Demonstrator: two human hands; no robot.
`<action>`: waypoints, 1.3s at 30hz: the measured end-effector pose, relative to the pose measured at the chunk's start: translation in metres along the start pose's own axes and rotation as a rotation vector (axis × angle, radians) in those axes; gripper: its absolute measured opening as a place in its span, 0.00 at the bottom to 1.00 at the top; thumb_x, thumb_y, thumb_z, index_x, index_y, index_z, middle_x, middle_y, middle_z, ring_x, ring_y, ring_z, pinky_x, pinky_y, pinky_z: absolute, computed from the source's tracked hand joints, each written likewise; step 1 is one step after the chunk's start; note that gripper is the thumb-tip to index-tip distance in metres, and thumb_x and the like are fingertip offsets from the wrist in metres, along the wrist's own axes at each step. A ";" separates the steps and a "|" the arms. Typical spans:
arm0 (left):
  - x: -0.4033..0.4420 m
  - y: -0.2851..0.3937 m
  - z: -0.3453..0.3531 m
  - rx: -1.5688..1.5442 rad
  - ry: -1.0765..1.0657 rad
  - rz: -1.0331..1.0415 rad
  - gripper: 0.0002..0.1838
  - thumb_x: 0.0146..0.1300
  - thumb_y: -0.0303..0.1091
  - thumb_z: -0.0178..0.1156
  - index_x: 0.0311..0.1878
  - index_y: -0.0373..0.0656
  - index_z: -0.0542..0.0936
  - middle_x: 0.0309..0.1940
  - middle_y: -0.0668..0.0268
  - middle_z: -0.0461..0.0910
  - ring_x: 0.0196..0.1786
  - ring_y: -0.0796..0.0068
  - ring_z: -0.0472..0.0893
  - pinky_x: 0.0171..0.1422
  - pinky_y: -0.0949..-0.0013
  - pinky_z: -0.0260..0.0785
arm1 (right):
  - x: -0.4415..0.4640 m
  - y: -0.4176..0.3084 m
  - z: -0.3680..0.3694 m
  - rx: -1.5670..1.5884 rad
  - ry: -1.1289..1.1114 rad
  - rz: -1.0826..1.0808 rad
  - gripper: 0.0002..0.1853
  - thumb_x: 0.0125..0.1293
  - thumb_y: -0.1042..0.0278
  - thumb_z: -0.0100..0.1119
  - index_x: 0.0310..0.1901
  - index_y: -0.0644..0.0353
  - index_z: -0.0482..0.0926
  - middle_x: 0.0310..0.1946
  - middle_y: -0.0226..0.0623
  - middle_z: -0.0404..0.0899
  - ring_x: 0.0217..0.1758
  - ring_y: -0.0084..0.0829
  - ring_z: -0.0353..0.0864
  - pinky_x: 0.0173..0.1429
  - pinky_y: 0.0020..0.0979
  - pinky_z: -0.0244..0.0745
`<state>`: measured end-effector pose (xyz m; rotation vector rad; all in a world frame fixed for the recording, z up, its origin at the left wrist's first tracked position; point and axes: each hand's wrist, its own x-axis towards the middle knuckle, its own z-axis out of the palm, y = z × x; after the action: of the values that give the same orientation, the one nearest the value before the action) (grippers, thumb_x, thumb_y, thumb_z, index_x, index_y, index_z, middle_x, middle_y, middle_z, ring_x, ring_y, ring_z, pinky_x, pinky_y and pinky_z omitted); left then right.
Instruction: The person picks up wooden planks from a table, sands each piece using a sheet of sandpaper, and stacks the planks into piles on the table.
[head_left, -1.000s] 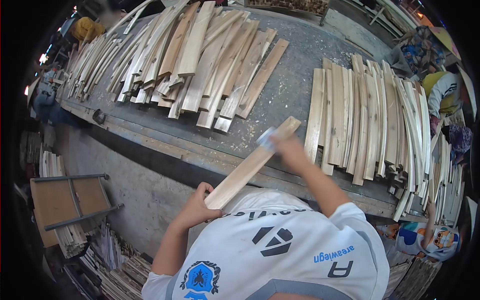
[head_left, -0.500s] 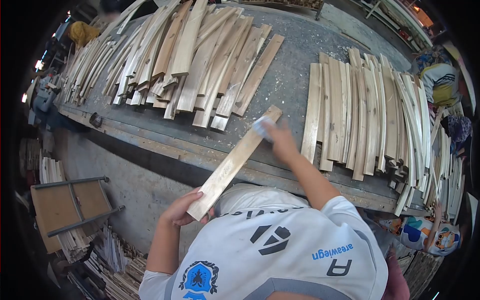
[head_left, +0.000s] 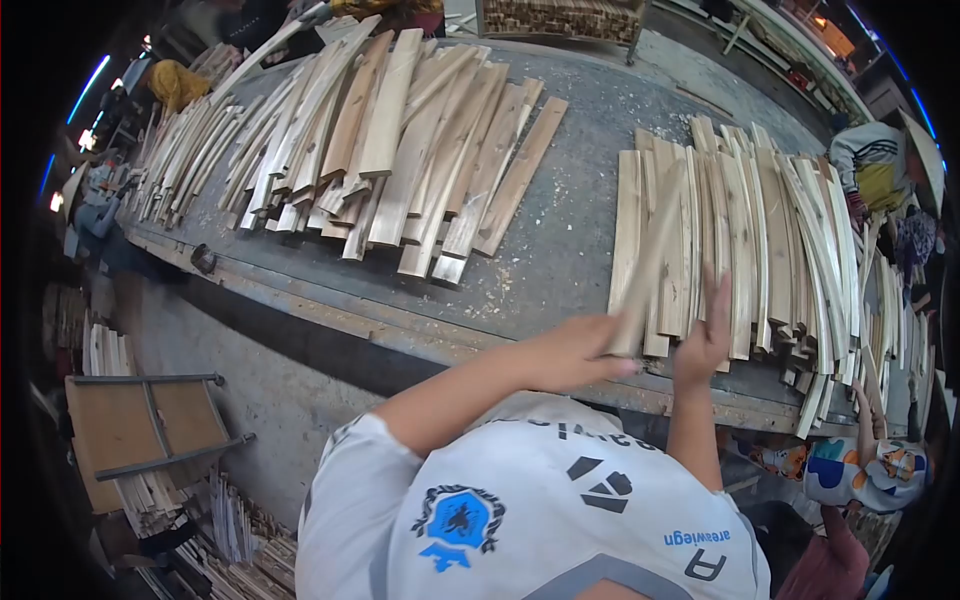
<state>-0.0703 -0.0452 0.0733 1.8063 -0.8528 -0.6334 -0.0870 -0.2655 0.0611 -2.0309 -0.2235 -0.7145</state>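
Note:
A wooden slat (head_left: 655, 255), smeared by motion, leans over the right-hand pile of slats (head_left: 745, 240). My left hand (head_left: 575, 355) reaches across my front and is closed on the near end of that slat. Close to its right, my right hand (head_left: 703, 345) is raised at the table's front edge, its fingers stretched upward and apart. No pad shows in the right hand; its palm side is partly hidden.
A larger heap of slats (head_left: 400, 150) covers the left of the grey table (head_left: 560, 240). Wood shavings lie between the piles. A framed board (head_left: 150, 425) stands at lower left. Co-workers are around the table, one in a patterned sleeve (head_left: 865, 470) at the right.
My left hand has swung right with the slat, from my lower left to the right pile. My right hand has come off the slat and moved right; the whitish pad no longer shows.

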 end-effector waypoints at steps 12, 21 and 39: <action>-0.049 -0.093 -0.271 1.090 0.840 -0.835 0.31 0.55 0.46 0.67 0.59 0.38 0.74 0.53 0.50 0.78 0.55 0.54 0.78 0.59 0.54 0.71 | -0.050 0.004 -0.054 -0.024 0.294 0.351 0.40 0.53 0.93 0.32 0.72 0.64 0.61 0.69 0.46 0.66 0.73 0.35 0.65 0.74 0.32 0.54; -0.134 -0.062 -0.156 -1.531 0.684 -0.273 0.28 0.61 0.32 0.55 0.64 0.33 0.64 0.45 0.54 0.78 0.27 0.73 0.80 0.21 0.77 0.77 | -0.039 0.018 -0.030 0.042 0.280 0.259 0.41 0.49 0.95 0.28 0.71 0.72 0.58 0.67 0.57 0.66 0.73 0.43 0.64 0.78 0.39 0.53; -0.191 -0.032 -0.012 -0.822 0.222 -0.797 0.26 0.68 0.35 0.59 0.65 0.39 0.64 0.35 0.62 0.79 0.36 0.76 0.81 0.39 0.71 0.76 | -0.041 0.056 0.122 -0.176 -0.890 0.123 0.28 0.62 0.83 0.46 0.64 0.50 0.73 0.64 0.41 0.73 0.68 0.50 0.69 0.78 0.49 0.50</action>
<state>-0.1709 0.1201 0.0556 1.3414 0.3199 -1.0589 -0.0482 -0.1898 -0.0506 -2.3913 -0.5482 0.2999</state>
